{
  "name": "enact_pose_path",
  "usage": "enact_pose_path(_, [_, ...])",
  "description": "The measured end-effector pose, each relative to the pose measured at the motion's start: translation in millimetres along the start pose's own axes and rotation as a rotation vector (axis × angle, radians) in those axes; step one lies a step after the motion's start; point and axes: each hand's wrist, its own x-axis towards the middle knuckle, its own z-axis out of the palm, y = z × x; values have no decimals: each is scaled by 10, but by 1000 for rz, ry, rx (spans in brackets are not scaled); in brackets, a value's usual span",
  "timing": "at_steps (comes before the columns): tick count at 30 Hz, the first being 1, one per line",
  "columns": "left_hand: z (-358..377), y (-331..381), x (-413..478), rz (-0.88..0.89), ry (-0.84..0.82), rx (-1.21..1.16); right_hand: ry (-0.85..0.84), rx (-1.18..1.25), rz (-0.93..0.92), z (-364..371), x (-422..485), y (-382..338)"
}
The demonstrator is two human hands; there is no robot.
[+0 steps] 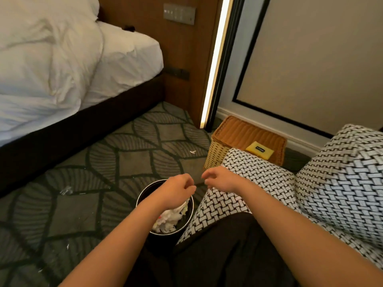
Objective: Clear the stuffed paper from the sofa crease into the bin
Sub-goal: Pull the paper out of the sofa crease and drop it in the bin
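Left grip point(178, 191) hangs over the bin point(143, 196), fingers curled down; whether they hold paper point(169, 219) I cannot tell. Paper lies crumpled in the bin, likely light and soft: pinch a bunched fold. Right grip point(219, 179), loosely curled, empty, hovers over the sofa point(259, 175) edge.

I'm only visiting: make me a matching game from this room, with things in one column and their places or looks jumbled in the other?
1. bin
2. wicker basket
3. yellow packet
4. bed

A. rests on the wicker basket
B. dressed in white
C. holds crumpled paper
D. stands on the floor beyond the sofa arm

Pairs: 1-C, 2-D, 3-A, 4-B
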Motion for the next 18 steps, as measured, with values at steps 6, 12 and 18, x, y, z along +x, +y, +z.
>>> enact_pose_path(6, [2, 961, -376, 225, -59, -77, 95, -73, -3, -461, -965, 253])
enact_pose_path(12, [342, 1753, -714, 361, -215, -151, 174, -72, 62, -646, -1944, 773])
enact_pose_path(18, [1022, 2233, -990, 470, -331, -144, 238, 4, 291, -502, -2847, 1519])
